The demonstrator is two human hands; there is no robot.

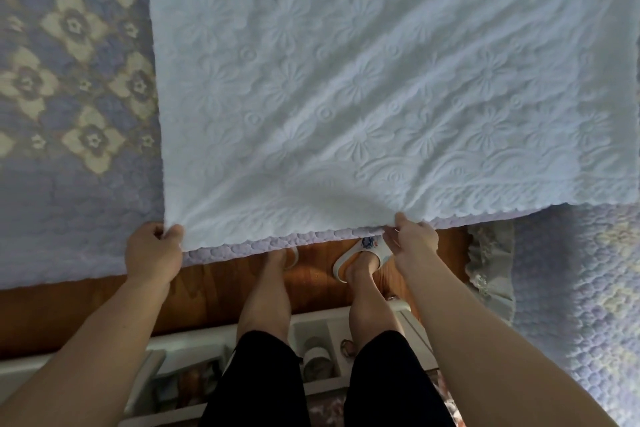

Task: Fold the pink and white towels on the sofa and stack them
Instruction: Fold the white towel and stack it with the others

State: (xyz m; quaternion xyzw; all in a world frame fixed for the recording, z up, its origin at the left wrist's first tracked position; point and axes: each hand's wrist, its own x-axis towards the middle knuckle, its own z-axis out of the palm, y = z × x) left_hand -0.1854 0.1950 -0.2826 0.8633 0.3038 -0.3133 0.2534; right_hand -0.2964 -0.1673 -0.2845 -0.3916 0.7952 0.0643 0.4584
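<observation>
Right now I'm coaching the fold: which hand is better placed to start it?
Left, probably. The left hand pinches the white towel at its near corner, whereas the right hand grips mid-edge, leaving the right end loose on the sofa cover.

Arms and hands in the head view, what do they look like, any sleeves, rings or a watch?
Both forearms are bare right down to the frame edge, with no sleeves showing. The left hand and the right hand wear no gloves, and no rings, watch or bracelet can be seen on the sides that face the camera. Lower down the person wears dark shorts and light slippers.
</observation>
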